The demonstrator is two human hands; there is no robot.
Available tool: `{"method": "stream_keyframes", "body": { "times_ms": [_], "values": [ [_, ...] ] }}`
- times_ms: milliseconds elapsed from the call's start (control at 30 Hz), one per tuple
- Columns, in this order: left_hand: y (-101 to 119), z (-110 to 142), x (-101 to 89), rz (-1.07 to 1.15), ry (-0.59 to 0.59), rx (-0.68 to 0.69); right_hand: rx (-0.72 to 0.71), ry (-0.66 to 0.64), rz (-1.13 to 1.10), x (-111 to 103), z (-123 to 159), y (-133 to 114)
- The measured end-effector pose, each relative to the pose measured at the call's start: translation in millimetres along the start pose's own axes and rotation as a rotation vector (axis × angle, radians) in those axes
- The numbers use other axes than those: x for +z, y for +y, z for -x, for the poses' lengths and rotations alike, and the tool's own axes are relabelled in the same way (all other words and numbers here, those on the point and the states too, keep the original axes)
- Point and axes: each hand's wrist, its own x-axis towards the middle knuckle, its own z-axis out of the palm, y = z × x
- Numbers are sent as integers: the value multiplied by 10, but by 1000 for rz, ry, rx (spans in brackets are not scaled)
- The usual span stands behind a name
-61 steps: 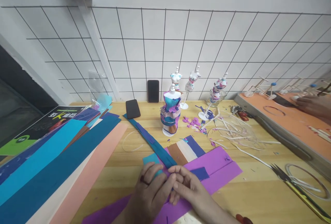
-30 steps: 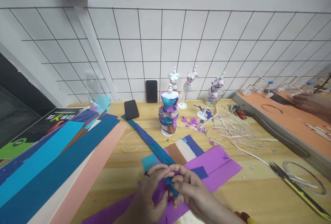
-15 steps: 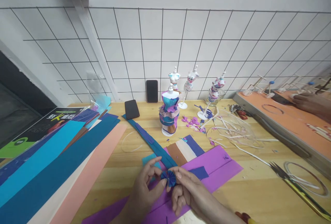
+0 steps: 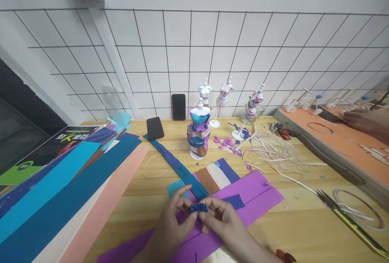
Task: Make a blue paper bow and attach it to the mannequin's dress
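Observation:
Between my two hands is a small blue pleated paper rosette (image 4: 199, 207), its folds fanned out toward the top. My left hand (image 4: 174, 222) pinches its left edge between thumb and fingers. On the other side my right hand (image 4: 223, 220) grips it, fingers curled behind and thumb in front, hiding its lower part. Under the hands lies a purple paper sheet (image 4: 261, 192) with a crease along it. Just beyond stands a small dress form (image 4: 200, 129) clad in blue, purple and brown paper.
Long coloured paper strips (image 4: 75, 182) cover the left side. Two phones (image 4: 155, 128) rest toward the wall. Several bare mannequins (image 4: 226, 93) stand behind the dressed one. Tangled white strips (image 4: 276, 153) and yellow-handled scissors (image 4: 349, 218) lie right. Another person's hand (image 4: 364, 119) rests over an orange board (image 4: 337, 143).
The rosette has turned from a nearly full disc to a half-fan shape. My right hand has shifted, its thumb now in front of the rosette and its fingers curled up behind.

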Motion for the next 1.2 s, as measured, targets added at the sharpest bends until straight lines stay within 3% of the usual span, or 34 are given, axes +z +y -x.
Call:
{"method": "stream_keyframes", "body": {
  "times_ms": [300, 467, 800, 1200],
  "values": [
    [-52, -4, -8, 47, -20, -6, -11, 60, 97, -4, 9, 22],
    [-64, -13, -25, 189, -96, -12, 42, 70, -8, -22, -10, -32],
    [-47, -41, -37, 294, -107, -47, 141, 9, -221, -27, -1, 24],
    [-31, -40, -19, 337, -123, -53, 108, 12, -156, -18, -23, -1]
  ]
}}
